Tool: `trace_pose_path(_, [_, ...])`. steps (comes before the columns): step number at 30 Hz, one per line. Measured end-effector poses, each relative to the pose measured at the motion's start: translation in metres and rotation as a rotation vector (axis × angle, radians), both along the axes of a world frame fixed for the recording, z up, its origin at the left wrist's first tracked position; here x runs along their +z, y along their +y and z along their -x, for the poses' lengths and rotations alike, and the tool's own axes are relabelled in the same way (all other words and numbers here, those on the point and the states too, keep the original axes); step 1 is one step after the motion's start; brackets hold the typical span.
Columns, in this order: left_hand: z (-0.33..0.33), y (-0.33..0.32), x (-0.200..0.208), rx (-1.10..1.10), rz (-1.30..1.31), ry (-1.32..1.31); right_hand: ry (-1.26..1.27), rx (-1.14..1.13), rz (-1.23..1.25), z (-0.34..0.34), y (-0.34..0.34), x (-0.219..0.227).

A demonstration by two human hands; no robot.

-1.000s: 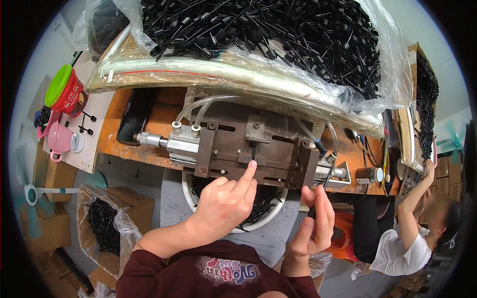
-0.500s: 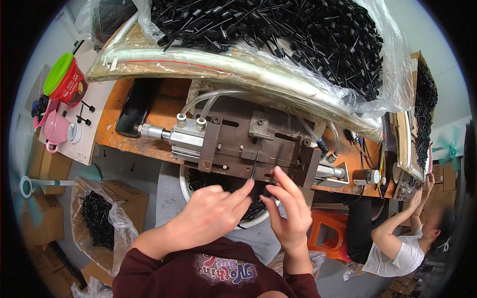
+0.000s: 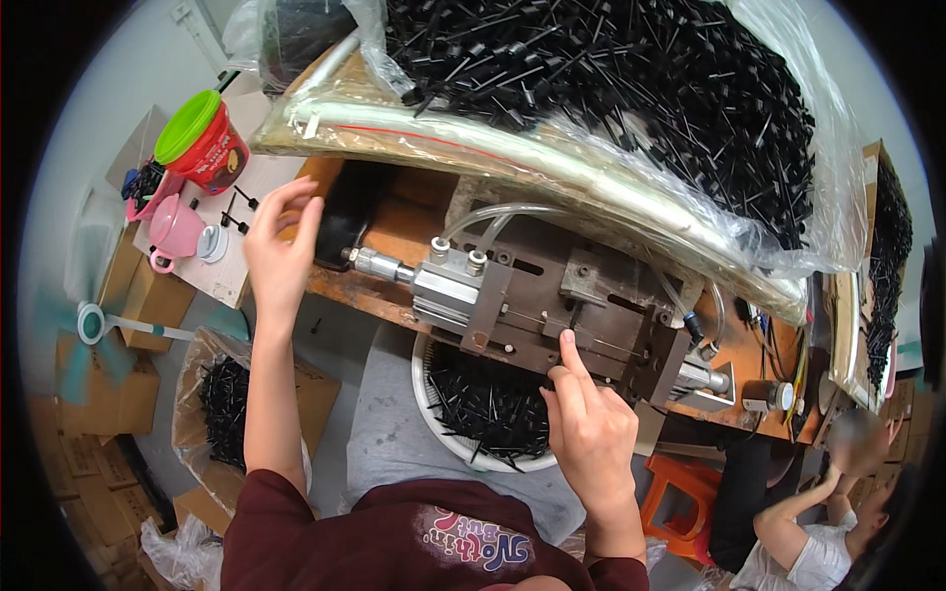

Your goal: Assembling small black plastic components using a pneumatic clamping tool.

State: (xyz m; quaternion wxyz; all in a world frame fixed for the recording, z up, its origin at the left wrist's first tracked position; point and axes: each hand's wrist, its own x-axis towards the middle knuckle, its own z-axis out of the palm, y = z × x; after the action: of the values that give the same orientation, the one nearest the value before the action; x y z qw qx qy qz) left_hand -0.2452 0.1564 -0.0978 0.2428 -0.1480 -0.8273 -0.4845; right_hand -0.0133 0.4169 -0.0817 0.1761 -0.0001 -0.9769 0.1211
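Note:
A metal clamping fixture with an air cylinder lies along the bench edge. My right hand is at its front, its index finger stretched out and the fingertip against the fixture's middle block. A small black stemmed piece stands up just beyond that fingertip. The other right fingers curl inward, with nothing visible in them. My left hand is raised at the left, beside a black open tray. Its fingers are bent and parted from the thumb, and I see nothing between them.
A white basket of black stemmed pieces sits under the fixture. A plastic-lined box heaped with similar pieces stands behind. Left are a red bucket, a pink cup and a carton. A co-worker sits right, near an orange stool.
My left hand has left the fixture and swung up and left toward the black tray. My right index finger has moved onto the fixture's middle. The view has shifted, moving the scene rightward.

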Motion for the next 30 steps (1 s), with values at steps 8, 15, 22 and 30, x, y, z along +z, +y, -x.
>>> trace_pose_path(8, [0.067,0.025,-0.020,0.132,0.835,-0.368,0.006,0.039,0.014,0.000,0.002,0.009])
trace_pose_path(15, [0.071,0.025,-0.025,0.157,0.711,-0.277,-0.160,0.259,0.172,-0.012,0.022,0.035])
trace_pose_path(22, [0.060,0.009,-0.006,0.103,0.620,-0.339,0.120,0.083,0.307,0.048,0.060,0.095])
trace_pose_path(30, [-0.028,-0.020,0.049,-0.053,0.201,-0.149,-0.024,-0.229,-0.223,0.159,0.123,0.127])
